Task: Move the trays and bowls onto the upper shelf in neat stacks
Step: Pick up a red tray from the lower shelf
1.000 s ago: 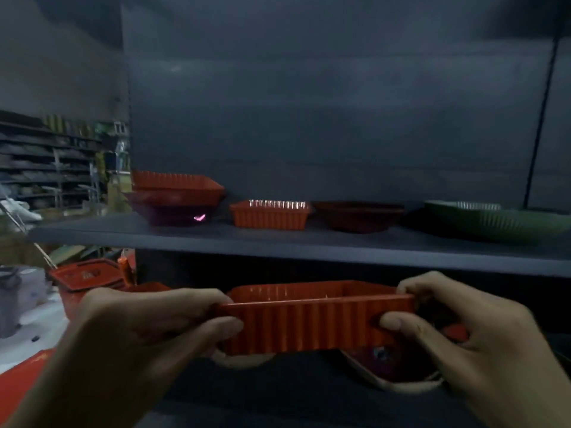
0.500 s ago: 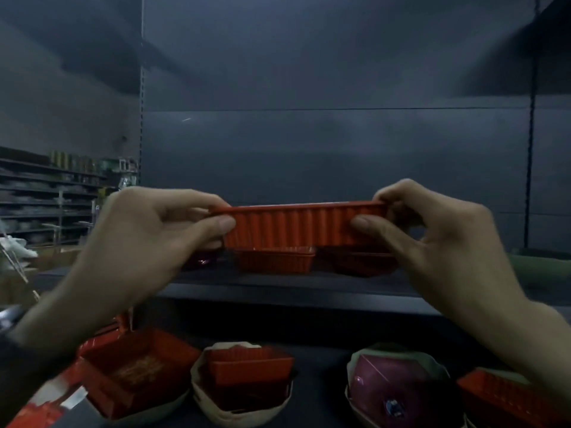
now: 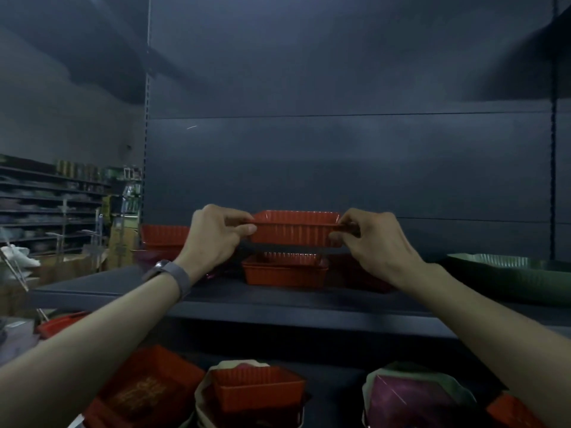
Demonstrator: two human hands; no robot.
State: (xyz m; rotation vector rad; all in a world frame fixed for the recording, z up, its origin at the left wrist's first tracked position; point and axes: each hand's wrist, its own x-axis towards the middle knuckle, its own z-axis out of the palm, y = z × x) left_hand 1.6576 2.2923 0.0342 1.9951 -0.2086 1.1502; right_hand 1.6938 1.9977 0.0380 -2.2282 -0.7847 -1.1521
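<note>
The left hand [image 3: 216, 239] and right hand [image 3: 370, 242] each pinch 1 end of a red ribbed tray [image 3: 293, 231], fingers curled on its rim, holding it level in the air just above a like tray [image 3: 285, 271] that sits on the upper shelf [image 3: 216, 298]. On that shelf another red tray [image 3: 163, 237] stands to the left and a green bowl [image 3: 509, 273] to the right. Lower down lie a big red tray [image 3: 145, 393], a small tray [image 3: 256, 390] inside a beige bowl [image 3: 204, 396], and a purple bowl [image 3: 411, 400].

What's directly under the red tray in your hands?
A matching red ribbed tray on the upper shelf, a gap between them. The held tray covers its far rim; its floor is hidden.
</note>
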